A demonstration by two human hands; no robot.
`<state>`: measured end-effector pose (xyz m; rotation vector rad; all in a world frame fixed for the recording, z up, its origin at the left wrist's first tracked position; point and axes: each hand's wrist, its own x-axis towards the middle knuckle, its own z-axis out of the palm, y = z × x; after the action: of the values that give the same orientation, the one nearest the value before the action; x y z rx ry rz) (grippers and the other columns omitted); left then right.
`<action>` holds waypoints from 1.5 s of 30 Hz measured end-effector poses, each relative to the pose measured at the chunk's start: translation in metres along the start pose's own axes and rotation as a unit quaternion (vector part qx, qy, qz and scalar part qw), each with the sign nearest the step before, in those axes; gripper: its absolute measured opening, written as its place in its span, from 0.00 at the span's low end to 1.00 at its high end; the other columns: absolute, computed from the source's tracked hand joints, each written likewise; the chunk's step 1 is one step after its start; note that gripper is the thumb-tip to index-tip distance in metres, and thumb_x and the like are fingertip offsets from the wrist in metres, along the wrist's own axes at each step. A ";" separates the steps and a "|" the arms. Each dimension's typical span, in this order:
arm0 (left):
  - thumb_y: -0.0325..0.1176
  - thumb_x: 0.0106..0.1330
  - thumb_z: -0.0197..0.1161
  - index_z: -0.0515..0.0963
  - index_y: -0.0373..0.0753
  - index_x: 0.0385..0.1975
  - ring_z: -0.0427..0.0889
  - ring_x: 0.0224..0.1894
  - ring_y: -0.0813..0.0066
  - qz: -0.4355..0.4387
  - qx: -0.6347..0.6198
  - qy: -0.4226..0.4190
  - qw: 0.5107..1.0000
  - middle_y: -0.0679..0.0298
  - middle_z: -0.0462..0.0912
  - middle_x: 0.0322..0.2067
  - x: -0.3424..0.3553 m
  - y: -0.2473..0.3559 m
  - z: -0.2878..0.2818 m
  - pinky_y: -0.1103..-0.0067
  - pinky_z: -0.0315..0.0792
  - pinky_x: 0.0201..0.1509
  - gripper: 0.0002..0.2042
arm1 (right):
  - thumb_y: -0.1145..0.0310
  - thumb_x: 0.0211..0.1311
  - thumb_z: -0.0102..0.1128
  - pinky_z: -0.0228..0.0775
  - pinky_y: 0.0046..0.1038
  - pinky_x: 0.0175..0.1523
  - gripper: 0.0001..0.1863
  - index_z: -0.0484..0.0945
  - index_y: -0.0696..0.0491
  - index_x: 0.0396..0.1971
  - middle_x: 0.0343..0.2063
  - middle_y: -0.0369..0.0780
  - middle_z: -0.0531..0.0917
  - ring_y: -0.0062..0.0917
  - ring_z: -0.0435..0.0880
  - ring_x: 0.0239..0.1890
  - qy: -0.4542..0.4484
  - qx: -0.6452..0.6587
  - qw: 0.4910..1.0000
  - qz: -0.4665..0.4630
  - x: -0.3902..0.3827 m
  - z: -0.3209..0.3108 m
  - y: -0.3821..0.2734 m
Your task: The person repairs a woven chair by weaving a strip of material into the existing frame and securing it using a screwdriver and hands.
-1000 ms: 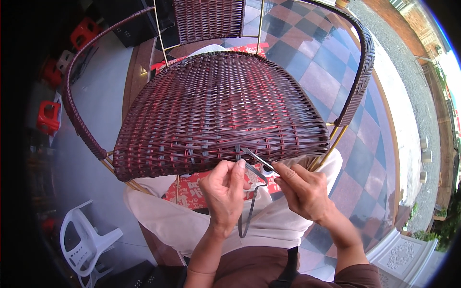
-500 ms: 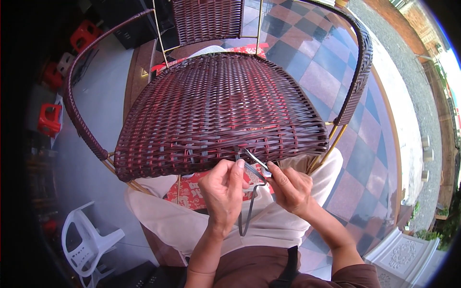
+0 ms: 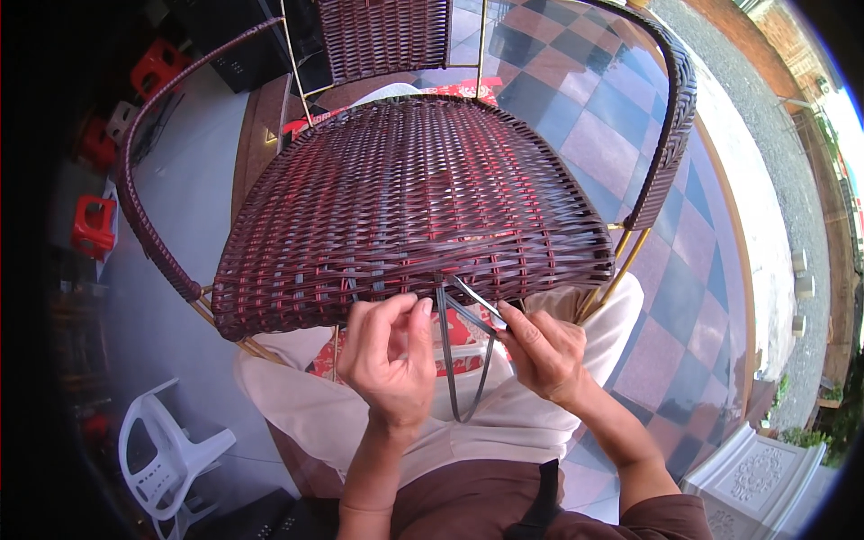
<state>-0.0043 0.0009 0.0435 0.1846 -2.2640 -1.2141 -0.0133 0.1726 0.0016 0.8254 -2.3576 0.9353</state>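
Note:
A dark brown woven chair seat faces me, its front edge near my hands. My right hand grips a slim, pointed metal tool, its tip at the weave by that edge; the handle is mostly hidden by my fingers. A dark flat weaving strip hangs from the front edge in a long loop that rises again next to my right fingers. Left of the strip, my left hand has half-curled fingers, with thumb and forefinger slightly apart and nothing visible between them.
The woven backrest and curved armrests frame the seat. Beneath lies red patterned cloth. A white plastic chair stands lower left, red stools farther left. Checkered tile floor spreads to the right.
My left hand has let go of the strip and moved left. The strip now hangs straighter in a wider loop. My right hand and the tool have hardly moved.

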 end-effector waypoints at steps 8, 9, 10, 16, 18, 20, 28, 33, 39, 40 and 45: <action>0.23 0.50 0.62 0.78 0.36 0.31 0.72 0.35 0.65 0.154 0.098 -0.130 0.974 0.62 0.73 0.30 0.035 -0.002 -0.006 0.73 0.63 0.41 0.08 | 0.75 0.46 0.66 0.55 0.23 0.15 0.23 0.75 0.60 0.46 0.14 0.33 0.70 0.18 0.67 0.13 0.015 0.013 1.000 -0.006 0.000 0.003 0.000; 0.23 0.50 0.62 0.78 0.36 0.31 0.72 0.35 0.65 0.154 0.097 -0.131 0.974 0.62 0.73 0.30 0.037 -0.001 -0.006 0.73 0.63 0.41 0.08 | 0.75 0.46 0.66 0.55 0.23 0.15 0.23 0.75 0.60 0.46 0.14 0.33 0.70 0.18 0.67 0.13 0.015 0.011 1.000 -0.005 -0.001 0.003 0.001; 0.23 0.49 0.62 0.78 0.36 0.30 0.71 0.35 0.65 0.153 0.097 -0.145 0.973 0.62 0.73 0.30 0.039 0.000 -0.006 0.72 0.63 0.41 0.08 | 0.75 0.46 0.66 0.55 0.23 0.15 0.23 0.75 0.60 0.46 0.14 0.33 0.70 0.18 0.67 0.13 0.015 0.008 1.000 -0.003 -0.002 0.003 0.001; 0.22 0.47 0.62 0.77 0.35 0.29 0.70 0.35 0.65 0.152 0.084 -0.208 0.963 0.62 0.73 0.30 0.053 0.000 -0.013 0.72 0.63 0.42 0.08 | 0.76 0.46 0.66 0.56 0.23 0.15 0.22 0.76 0.60 0.45 0.15 0.34 0.70 0.18 0.67 0.13 0.014 0.009 1.000 0.001 -0.001 0.003 -0.002; 0.22 0.47 0.62 0.77 0.35 0.28 0.70 0.35 0.65 0.157 0.082 -0.223 0.959 0.62 0.72 0.30 0.056 -0.003 -0.013 0.72 0.63 0.42 0.07 | 0.77 0.45 0.66 0.57 0.23 0.15 0.22 0.76 0.60 0.45 0.15 0.34 0.70 0.18 0.68 0.13 0.012 0.010 1.000 0.004 0.000 0.000 -0.003; 0.22 0.47 0.62 0.77 0.35 0.28 0.70 0.35 0.65 0.147 0.076 -0.251 0.954 0.62 0.72 0.30 0.058 -0.004 -0.014 0.72 0.63 0.42 0.07 | 0.78 0.46 0.66 0.59 0.23 0.16 0.22 0.76 0.60 0.45 0.15 0.35 0.70 0.18 0.69 0.13 -0.006 0.050 0.998 0.031 0.003 -0.005 -0.004; 0.22 0.47 0.62 0.76 0.34 0.28 0.69 0.35 0.66 0.138 0.055 -0.276 0.950 0.62 0.71 0.29 0.063 -0.004 -0.017 0.73 0.63 0.42 0.07 | 0.79 0.47 0.65 0.61 0.22 0.17 0.21 0.76 0.58 0.45 0.15 0.35 0.70 0.19 0.69 0.13 -0.025 0.107 0.991 0.081 0.005 -0.010 -0.004; 0.21 0.48 0.60 0.76 0.35 0.28 0.69 0.35 0.65 0.138 0.048 -0.294 0.945 0.61 0.71 0.29 0.066 -0.006 -0.016 0.73 0.63 0.42 0.07 | 0.78 0.45 0.66 0.60 0.23 0.17 0.22 0.77 0.57 0.45 0.15 0.35 0.70 0.19 0.69 0.13 -0.016 0.101 0.993 0.064 0.004 -0.011 0.000; 0.20 0.50 0.57 0.74 0.36 0.29 0.69 0.35 0.66 0.147 0.055 -0.301 0.941 0.62 0.70 0.30 0.067 -0.008 -0.016 0.73 0.63 0.43 0.06 | 0.78 0.45 0.66 0.60 0.23 0.17 0.21 0.77 0.57 0.44 0.15 0.35 0.70 0.19 0.68 0.13 -0.017 0.100 0.992 0.080 0.006 -0.012 -0.001; 0.21 0.51 0.56 0.74 0.36 0.29 0.68 0.35 0.66 0.148 0.055 -0.304 0.940 0.62 0.70 0.30 0.067 -0.008 -0.016 0.73 0.62 0.43 0.06 | 0.78 0.45 0.66 0.60 0.23 0.17 0.21 0.77 0.57 0.44 0.15 0.35 0.70 0.19 0.68 0.13 -0.017 0.101 0.991 0.080 0.007 -0.013 0.000; 0.22 0.52 0.55 0.72 0.37 0.30 0.67 0.34 0.67 0.137 0.051 -0.329 0.933 0.62 0.68 0.29 0.070 -0.006 -0.017 0.73 0.60 0.43 0.06 | 0.77 0.45 0.66 0.60 0.23 0.17 0.21 0.78 0.57 0.44 0.14 0.35 0.70 0.19 0.68 0.12 -0.029 0.105 0.991 0.081 0.009 -0.016 0.000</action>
<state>-0.0549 -0.0404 0.0750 -0.5680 -2.7924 -1.1126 -0.0166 0.1813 0.0176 0.7569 -2.4347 1.2603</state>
